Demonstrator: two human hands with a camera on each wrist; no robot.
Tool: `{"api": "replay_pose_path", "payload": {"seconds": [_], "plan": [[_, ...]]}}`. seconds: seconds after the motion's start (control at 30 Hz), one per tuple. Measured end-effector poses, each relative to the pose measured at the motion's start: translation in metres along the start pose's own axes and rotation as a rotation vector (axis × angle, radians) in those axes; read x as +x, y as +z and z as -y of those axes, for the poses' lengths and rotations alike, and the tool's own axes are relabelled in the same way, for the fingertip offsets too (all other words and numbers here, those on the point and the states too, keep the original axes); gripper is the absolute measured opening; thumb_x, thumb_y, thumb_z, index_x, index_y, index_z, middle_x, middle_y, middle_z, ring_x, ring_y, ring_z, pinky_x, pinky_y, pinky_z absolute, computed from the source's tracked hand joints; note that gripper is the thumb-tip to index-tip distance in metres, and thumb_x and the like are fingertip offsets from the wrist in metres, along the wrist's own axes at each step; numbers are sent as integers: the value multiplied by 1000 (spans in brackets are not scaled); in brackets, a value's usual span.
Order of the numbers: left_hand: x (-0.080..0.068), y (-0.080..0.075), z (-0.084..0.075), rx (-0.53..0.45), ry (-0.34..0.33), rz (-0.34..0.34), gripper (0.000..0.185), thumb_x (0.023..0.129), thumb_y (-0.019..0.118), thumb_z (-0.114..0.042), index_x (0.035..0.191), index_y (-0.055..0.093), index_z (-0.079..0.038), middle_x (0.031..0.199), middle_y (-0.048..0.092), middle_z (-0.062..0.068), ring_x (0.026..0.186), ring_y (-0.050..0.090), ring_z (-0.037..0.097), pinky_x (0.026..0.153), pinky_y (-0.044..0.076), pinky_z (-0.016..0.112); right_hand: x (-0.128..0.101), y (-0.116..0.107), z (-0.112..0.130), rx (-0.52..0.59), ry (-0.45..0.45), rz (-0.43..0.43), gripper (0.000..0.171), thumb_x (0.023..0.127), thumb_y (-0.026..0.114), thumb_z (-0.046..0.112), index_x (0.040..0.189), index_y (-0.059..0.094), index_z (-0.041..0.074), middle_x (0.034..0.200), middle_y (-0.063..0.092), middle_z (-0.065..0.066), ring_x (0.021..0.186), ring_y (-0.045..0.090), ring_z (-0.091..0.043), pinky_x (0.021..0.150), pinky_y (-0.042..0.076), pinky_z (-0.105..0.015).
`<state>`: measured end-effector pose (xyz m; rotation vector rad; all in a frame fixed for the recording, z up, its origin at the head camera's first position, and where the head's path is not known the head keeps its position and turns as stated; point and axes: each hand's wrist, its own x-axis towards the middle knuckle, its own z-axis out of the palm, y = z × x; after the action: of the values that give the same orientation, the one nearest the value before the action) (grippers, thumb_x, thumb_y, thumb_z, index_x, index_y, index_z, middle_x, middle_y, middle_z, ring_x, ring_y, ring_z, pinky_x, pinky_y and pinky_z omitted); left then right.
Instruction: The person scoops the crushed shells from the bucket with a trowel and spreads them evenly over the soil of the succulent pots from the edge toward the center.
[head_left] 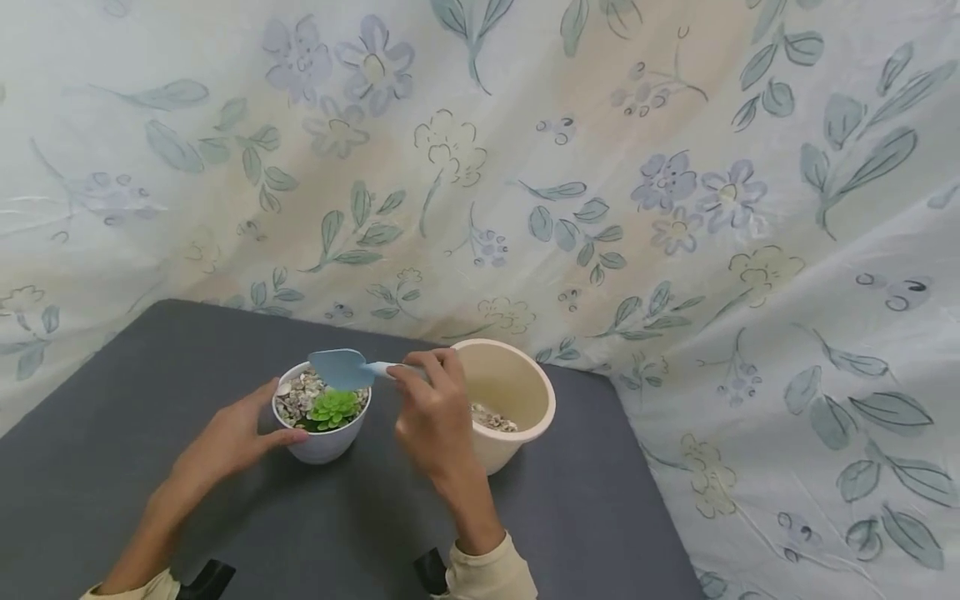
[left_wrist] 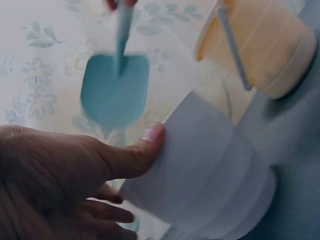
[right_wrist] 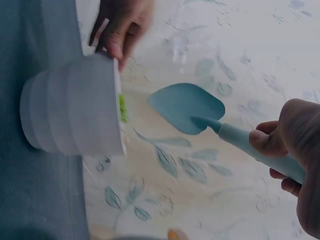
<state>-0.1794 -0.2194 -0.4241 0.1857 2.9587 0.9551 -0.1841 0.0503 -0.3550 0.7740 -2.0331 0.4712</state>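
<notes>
A small white flower pot (head_left: pixel 324 450) stands on the table, holding pale pebbles (head_left: pixel 300 397) and a bright green succulent (head_left: pixel 334 408). My left hand (head_left: pixel 231 435) holds the pot at its left side, its thumb against the outer wall in the left wrist view. My right hand (head_left: pixel 437 417) grips the handle of a light blue trowel (head_left: pixel 341 368). The trowel's blade hangs over the far part of the pot, above the succulent and apart from the rim; no pebbles show on it. In the right wrist view the thumb lies along the trowel handle (right_wrist: pixel 242 137).
A larger cream bucket (head_left: pixel 497 450) stands right of the pot, partly behind my right hand, with pebbles (head_left: pixel 492 418) at its bottom. A grey handle (left_wrist: pixel 234 47) hangs on its side. The dark grey table (head_left: pixel 360 533) meets a floral sheet (head_left: pixel 480 208) behind.
</notes>
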Motion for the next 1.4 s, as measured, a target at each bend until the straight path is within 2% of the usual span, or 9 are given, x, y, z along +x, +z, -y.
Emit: {"api": "replay_pose_path", "payload": {"seconds": [0.2,0.37,0.53,0.67,0.87,1.0,1.07,1.27,1.4], "plan": [[22,-27,8,62,75,129,109,84,86,-44,156,30,16,156,32,46,141,33,68,108,37,78,-9,-29,-25,152,194,-136,15,84,81,-6,96,82,3,98,74,-8,95,59,-25,82,53,-32],[43,-48,11,103,195,268,102,84,87,-33,155,33,15,154,36,47,139,36,68,107,39,77,-22,-62,-56,76,348,-213,17,80,83,-9,95,82,-1,98,75,-14,93,59,-31,80,51,-39],[54,-57,14,106,236,340,108,81,89,-30,158,28,14,156,30,48,141,32,70,108,37,78,-31,-88,-90,-66,470,-69,17,82,80,-11,96,82,-1,97,75,-15,90,55,-32,80,51,-46],[50,-55,1,140,234,281,123,75,92,-32,161,16,12,158,19,51,140,21,76,108,23,87,-38,-93,-109,-202,427,127,25,80,70,-18,92,82,0,91,74,-13,86,54,-31,82,50,-45],[43,-35,-68,149,279,135,118,78,90,-42,166,21,-1,163,13,47,146,9,75,115,9,86,-41,-77,-124,-391,230,315,28,69,73,-23,77,80,3,78,66,-11,78,51,-28,76,50,-40],[46,-7,-109,73,375,88,99,90,79,-49,165,31,-5,166,21,41,152,19,66,119,17,81,-40,-61,-129,-497,106,454,34,71,79,-21,61,68,10,71,56,-7,71,38,-22,70,42,-32],[48,9,-125,23,407,104,94,91,77,-49,164,34,-6,166,24,39,153,23,62,121,20,78,-40,-53,-131,-519,65,506,36,74,81,-17,60,66,12,72,56,-6,72,37,-20,70,41,-30],[54,51,-150,-52,456,188,87,90,79,-47,159,45,-5,166,25,38,150,29,64,119,30,74,-43,-30,-136,-532,3,572,24,81,82,-7,66,73,10,78,61,-7,78,51,-22,74,52,-33],[54,62,-152,-66,449,147,75,93,77,-43,153,53,-4,166,28,37,147,38,61,115,40,71,-42,-23,-139,-583,69,600,24,78,85,-2,64,70,11,76,64,-9,80,57,-26,73,56,-34]]}}
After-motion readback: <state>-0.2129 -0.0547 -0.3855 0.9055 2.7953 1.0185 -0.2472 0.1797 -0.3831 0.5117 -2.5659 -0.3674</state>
